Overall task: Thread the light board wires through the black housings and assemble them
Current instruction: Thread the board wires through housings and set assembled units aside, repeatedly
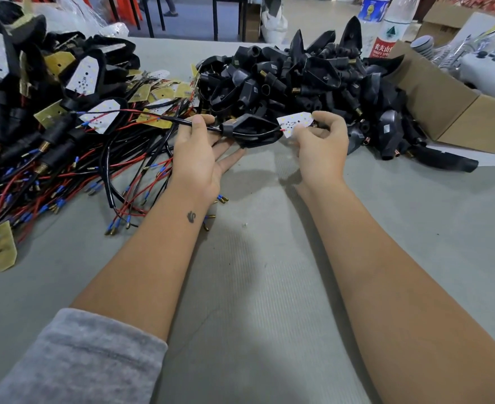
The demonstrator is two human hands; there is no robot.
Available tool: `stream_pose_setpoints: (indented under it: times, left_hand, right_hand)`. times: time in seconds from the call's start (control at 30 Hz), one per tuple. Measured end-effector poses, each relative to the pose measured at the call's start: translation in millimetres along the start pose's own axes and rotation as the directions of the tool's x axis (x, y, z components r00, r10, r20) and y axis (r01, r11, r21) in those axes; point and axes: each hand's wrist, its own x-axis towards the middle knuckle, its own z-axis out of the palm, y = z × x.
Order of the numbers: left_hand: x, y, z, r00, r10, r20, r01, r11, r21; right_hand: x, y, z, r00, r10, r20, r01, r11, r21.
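Above the desk [269, 287] middle, the wire [182, 121] is pinched by the left grip [199, 153], the light board [294, 123] by the right grip [322, 141]. Hard pulling could tear the solder joints at the black housing [252, 131].

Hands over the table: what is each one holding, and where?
Left hand pinches the black wire just behind the black housing. Right hand pinches the white light board by its edge.
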Motion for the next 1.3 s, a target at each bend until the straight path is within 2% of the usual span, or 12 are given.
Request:
stream_pose_setpoints:
  times: [0.13, 0.3, 0.43, 0.57, 0.77, 1.13, 1.3]
  left_hand:
    - [0, 0, 0, 1.0, 0.01, -0.005, -0.01, 1.0, -0.01]
    - [-1, 1, 0, 0.999, -0.002, -0.032, 0.001, 0.999, -0.039]
    - [-4, 1, 3, 0.999, -0.028, 0.034, 0.027, 0.999, 0.029]
    - [-7, -1, 6, 0.995, -0.028, 0.093, 0.016, 0.992, 0.123]
    - [-10, 1, 5, 0.997, 0.023, 0.067, -0.028, 0.996, 0.079]
    - [-7, -3, 6, 0.994, 0.013, 0.106, -0.036, 0.976, 0.216]
    - [-9, -3, 6, 0.995, 0.059, 0.078, -0.075, 0.974, 0.214]
  right_hand:
    - [3, 1, -1, 1.0, -0.006, -0.015, 0.007, 0.995, 0.095]
    - [1, -2, -1, 0.998, -0.046, 0.036, 0.043, 0.995, 0.09]
    - [-4, -4, -1, 0.995, -0.085, 0.048, 0.081, 0.993, 0.091]
    - [-9, -3, 4, 0.986, -0.122, 0.117, 0.127, 0.991, -0.042]
    - [-13, 1, 9, 0.965, -0.171, 0.198, 0.214, 0.952, -0.219]
    - [-13, 2, 7, 0.94, -0.269, 0.212, 0.332, 0.867, -0.372]
    - [-13, 3, 9, 0.888, -0.393, 0.237, 0.459, 0.775, -0.435]
